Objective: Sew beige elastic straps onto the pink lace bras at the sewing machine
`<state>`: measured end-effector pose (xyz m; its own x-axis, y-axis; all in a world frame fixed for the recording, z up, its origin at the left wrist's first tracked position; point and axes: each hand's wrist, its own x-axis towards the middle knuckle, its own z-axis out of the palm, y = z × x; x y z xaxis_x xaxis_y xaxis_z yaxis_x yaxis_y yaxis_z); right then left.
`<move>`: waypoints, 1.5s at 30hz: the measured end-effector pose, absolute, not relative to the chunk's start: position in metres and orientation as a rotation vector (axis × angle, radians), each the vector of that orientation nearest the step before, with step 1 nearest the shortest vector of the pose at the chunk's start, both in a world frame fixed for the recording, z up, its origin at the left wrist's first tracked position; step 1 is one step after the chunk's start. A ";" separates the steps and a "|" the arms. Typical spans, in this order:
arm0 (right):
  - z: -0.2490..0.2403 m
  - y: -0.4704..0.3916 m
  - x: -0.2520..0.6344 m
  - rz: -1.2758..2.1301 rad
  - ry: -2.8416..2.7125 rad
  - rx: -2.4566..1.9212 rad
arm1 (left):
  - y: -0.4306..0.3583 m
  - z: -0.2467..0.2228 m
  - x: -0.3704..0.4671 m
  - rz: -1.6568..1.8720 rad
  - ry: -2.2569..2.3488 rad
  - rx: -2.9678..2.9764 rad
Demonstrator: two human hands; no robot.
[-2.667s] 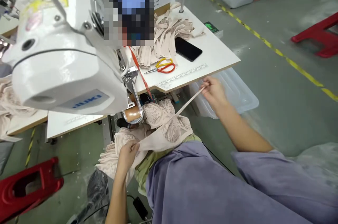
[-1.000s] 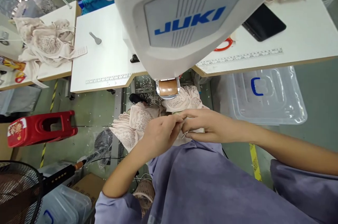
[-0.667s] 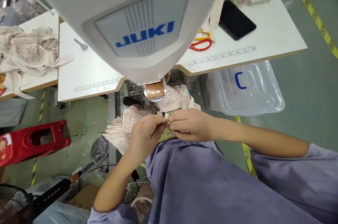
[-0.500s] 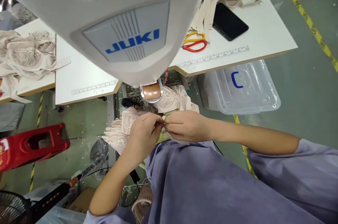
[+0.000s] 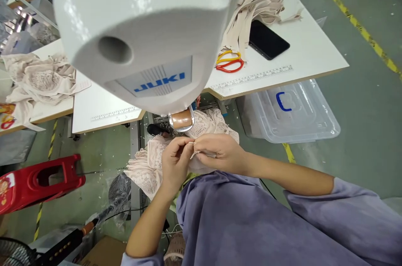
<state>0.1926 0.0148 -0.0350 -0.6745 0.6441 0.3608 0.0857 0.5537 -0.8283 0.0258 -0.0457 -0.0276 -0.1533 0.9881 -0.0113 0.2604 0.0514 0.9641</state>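
My left hand (image 5: 175,162) and my right hand (image 5: 221,153) meet over my lap, below the head of a white sewing machine (image 5: 176,19). Both hands are closed, pinching the narrow edge of a pale beige fabric piece (image 5: 195,154) between thumbs and fingertips. Much of that piece is hidden by the fingers. Beyond the right hand lies beige lace fabric (image 5: 209,121), close to the machine's brown-and-silver front part (image 5: 182,119). Layered lace pieces (image 5: 146,170) spread out to the left of my left hand.
On the white table (image 5: 314,54) lie beige strips (image 5: 241,27), yellow-and-red scissors (image 5: 230,61) and a black phone (image 5: 268,40). A lidded clear bin (image 5: 301,111) stands below on the right. Leftward are a lace garment pile (image 5: 42,80), a red stool (image 5: 31,186) and a fan (image 5: 14,251).
The view has shifted, showing more of the machine head. My hands stay together, and the beige fabric edge now shows between the fingertips. The green cloth behind them is less visible.
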 end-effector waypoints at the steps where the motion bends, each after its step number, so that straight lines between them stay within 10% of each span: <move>1: -0.034 0.015 0.193 1.078 -2.141 -0.595 | -0.046 -0.027 0.025 1.142 1.571 1.380; 45: 0.011 0.062 0.209 1.340 -2.452 -0.653 | -0.032 0.002 0.003 0.962 1.507 1.968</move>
